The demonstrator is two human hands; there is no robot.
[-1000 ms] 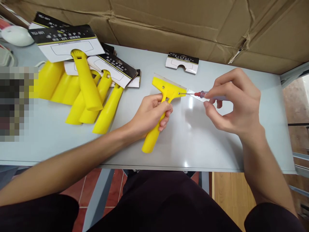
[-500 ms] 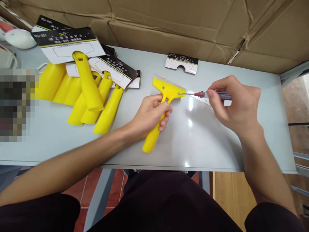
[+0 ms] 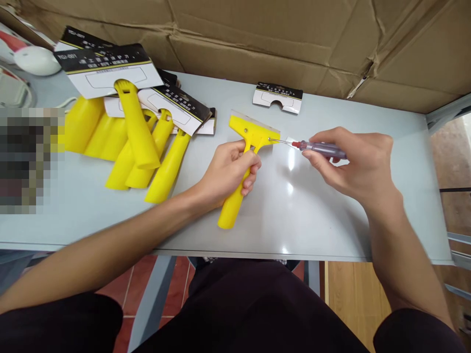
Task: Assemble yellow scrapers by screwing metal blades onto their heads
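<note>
A yellow scraper (image 3: pixel 232 208) with a wide head and a blade along its top edge is gripped round the handle by my left hand (image 3: pixel 231 169). Two screws show on the scraper's head. My right hand (image 3: pixel 362 162) is closed on a screwdriver (image 3: pixel 324 148) with a clear purplish handle and a red collar. The screwdriver's tip meets the right-hand screw, its shaft lying nearly level. A small pale flat piece on the table behind the screwdriver is mostly hidden by the tool and my fingers.
Several yellow scrapers (image 3: pixel 138 130) with black-and-white card sleeves (image 3: pixel 110 68) are heaped at the left. One loose card sleeve (image 3: pixel 277 98) stands near the cardboard (image 3: pixel 257 39) at the back. A white computer mouse (image 3: pixel 37 61) sits at the far left of the grey table (image 3: pixel 312 225).
The scraper has shifted slightly left in view. My right hand has moved a little left, with the screwdriver's handle now tilted differently, and its tip stays at the right-hand screw.
</note>
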